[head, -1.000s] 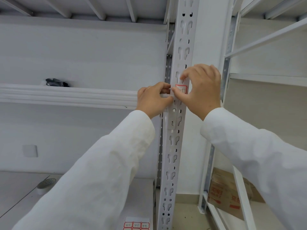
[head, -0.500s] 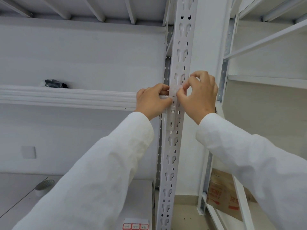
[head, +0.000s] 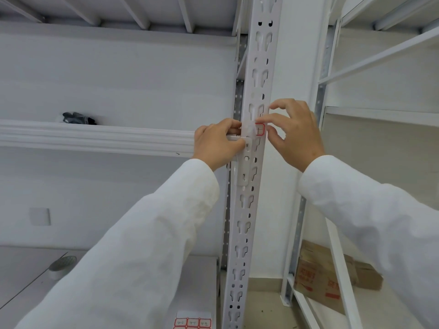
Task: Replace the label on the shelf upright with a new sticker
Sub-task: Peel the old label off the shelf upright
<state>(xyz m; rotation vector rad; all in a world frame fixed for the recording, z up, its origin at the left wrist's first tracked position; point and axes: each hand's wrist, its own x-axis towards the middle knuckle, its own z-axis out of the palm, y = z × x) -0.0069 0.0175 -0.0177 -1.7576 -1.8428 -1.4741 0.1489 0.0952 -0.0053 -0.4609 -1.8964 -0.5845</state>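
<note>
Head view. Shelf upright point(head: 247, 210): white, slotted, centre frame. Label point(head: 260, 129): red-bordered, on the upright's face level with the shelf beam point(head: 95, 138), its left part blurred. Left hand point(head: 217, 143): curled closed against the upright just left of the label; its hold cannot be told. Right hand point(head: 297, 134): fingers spread, fingertips at the label's right edge. Sticker sheet point(head: 193, 320): lower shelf, bottom edge. Cardboard box point(head: 318, 271): floor, right.

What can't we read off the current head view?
- Text on the red-bordered label on the upright: too small, and blurred at its left edge.
- Left hand fingertips: tucked against the upright.
- Sticker sheet: cut off by the bottom edge.
- Dark item on the shelf: too small to identify.
</note>
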